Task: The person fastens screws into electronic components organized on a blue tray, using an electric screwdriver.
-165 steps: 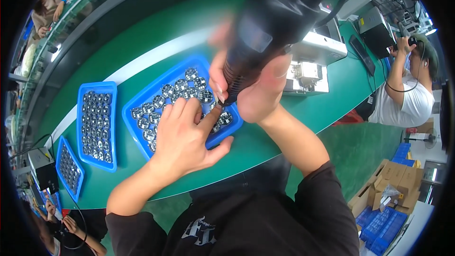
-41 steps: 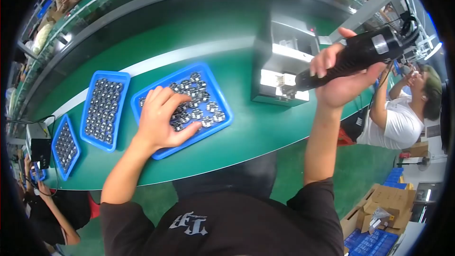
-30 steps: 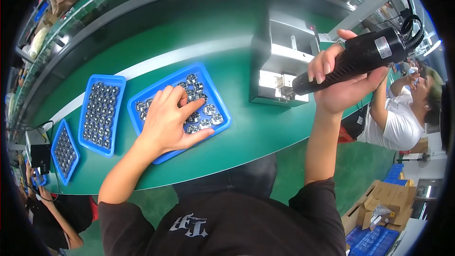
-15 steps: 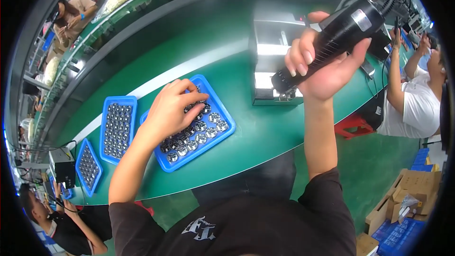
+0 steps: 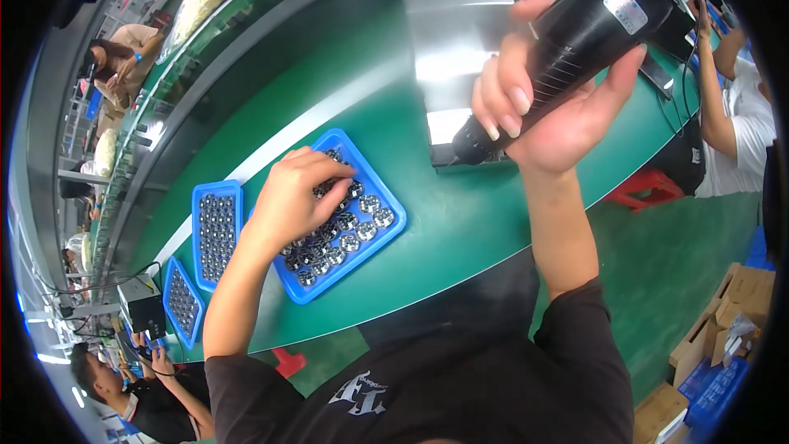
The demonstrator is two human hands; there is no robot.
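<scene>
My right hand (image 5: pixel 567 107) is wrapped round a black electric screwdriver (image 5: pixel 588 29), raised above the bench with its tip pointing down and to the left. Below the tip stands a shiny silver metal box (image 5: pixel 456 57). My left hand (image 5: pixel 297 196) reaches over a blue tray (image 5: pixel 386 240) of small round black-and-silver parts (image 5: pixel 347 222). Its thumb and forefinger are drawn together close above the parts. Whatever lies between those fingertips is too small to make out. The hand hides part of the tray.
Two more blue trays, one upright-looking (image 5: pixel 217 185) and one at the bench end (image 5: pixel 183 304), hold similar parts on the green bench (image 5: pixel 444 230). A black box (image 5: pixel 144 312) stands beyond them. People sit left and right. Cardboard boxes (image 5: pixel 723 312) and a red stool (image 5: pixel 645 189) are at right.
The view has shifted slightly. My right hand and the screwdriver have come a little left and nearer, the tip now lower before the metal box. My left hand stays over the tray.
</scene>
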